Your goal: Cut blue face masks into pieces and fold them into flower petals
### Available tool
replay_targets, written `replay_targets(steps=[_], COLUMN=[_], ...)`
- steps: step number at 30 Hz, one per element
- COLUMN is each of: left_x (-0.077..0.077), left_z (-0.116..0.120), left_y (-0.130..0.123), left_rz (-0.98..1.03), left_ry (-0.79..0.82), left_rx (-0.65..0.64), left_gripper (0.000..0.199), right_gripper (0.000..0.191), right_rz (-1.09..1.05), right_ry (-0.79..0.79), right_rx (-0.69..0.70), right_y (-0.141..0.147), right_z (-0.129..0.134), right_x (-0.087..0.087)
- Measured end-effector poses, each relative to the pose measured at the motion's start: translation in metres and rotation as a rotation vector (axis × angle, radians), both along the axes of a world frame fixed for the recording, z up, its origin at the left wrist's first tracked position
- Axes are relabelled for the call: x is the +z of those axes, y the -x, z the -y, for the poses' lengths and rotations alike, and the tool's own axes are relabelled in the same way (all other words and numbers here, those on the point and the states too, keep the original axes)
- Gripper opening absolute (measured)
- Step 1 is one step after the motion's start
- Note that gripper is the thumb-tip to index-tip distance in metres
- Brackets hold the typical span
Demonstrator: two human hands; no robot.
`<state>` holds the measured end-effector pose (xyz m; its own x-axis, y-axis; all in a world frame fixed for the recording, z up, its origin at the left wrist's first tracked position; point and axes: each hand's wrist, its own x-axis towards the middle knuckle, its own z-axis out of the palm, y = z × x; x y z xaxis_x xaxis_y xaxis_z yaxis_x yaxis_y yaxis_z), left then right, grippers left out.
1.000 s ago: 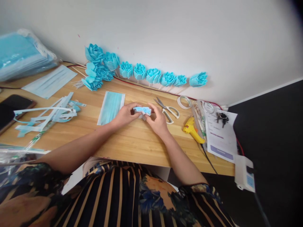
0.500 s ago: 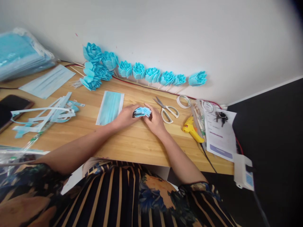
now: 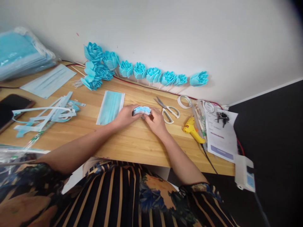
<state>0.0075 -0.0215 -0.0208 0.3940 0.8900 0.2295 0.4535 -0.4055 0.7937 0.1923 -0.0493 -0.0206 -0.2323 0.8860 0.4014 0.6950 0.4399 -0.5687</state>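
Observation:
Between my two hands is a small stack of folded blue-and-white face mask material (image 3: pixel 142 110), its layered edges facing up. My left hand (image 3: pixel 127 115) grips its left end, thumb in front and fingers behind. At the right end, my right hand (image 3: pixel 155 121) pinches it with the thumb low in front. The lower part of the stack is hidden by my fingers. Just left of my left hand a flat blue face mask (image 3: pixel 110 107) lies on the wooden table (image 3: pixel 134 142). White-handled scissors (image 3: pixel 167 110) rest open, right of my right hand.
Blue fabric flowers on sticks (image 3: pixel 153 75) line the wall. Cut mask strips (image 3: pixel 52 110), a phone (image 3: pixel 14 107) and bagged masks (image 3: pixel 21 55) are on the left. Rightward lie a tape roll (image 3: pixel 184 101), a yellow glue gun (image 3: pixel 193 130), a paper sheet (image 3: pixel 221 138) and keys (image 3: pixel 222 118).
My right hand's fingers have shifted a little along the stack, and its upper edges look more fanned out. The whole view has moved slightly.

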Motion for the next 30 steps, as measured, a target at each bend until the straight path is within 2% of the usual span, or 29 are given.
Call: replay_targets(steps=[2,6,10,15,20,24,27,30], left_x=[0.002,0.008,0.004,-0.006,-0.006,0.0,0.001,0.0], left_z=[0.001,0.002,0.002,0.001,0.001,0.004,0.003,0.001], left_y=[0.0,0.0,-0.002,-0.003,-0.002,-0.002,-0.002,-0.002], left_rz=[0.043,0.144,0.232,0.277,0.29,0.262,0.258,0.285], left_ry=[0.056,0.148,0.187,0.211,0.199,0.198,0.222,0.274], left_rx=[0.028,0.083,0.054,0.014,-0.015,-0.055,-0.025,0.021], left_gripper=[0.027,0.032,0.039,0.048,0.044,0.037,0.036,0.035], right_gripper=[0.028,0.058,0.073,0.074,0.076,0.075,0.064,0.054], right_rz=[-0.04,-0.12,-0.095,-0.053,-0.048,-0.112,-0.153,-0.237], right_ry=[0.008,0.031,0.033,0.045,0.037,0.035,0.08,0.153], right_rx=[0.005,0.04,0.094,0.11,0.131,0.025,-0.091,-0.129], right_y=[0.0,0.0,0.005,0.011,0.011,0.008,0.005,0.002], right_z=[0.001,0.004,0.008,0.01,0.008,0.008,0.007,0.006], right_x=[0.001,0.002,0.002,0.0,0.001,0.005,0.008,0.008])
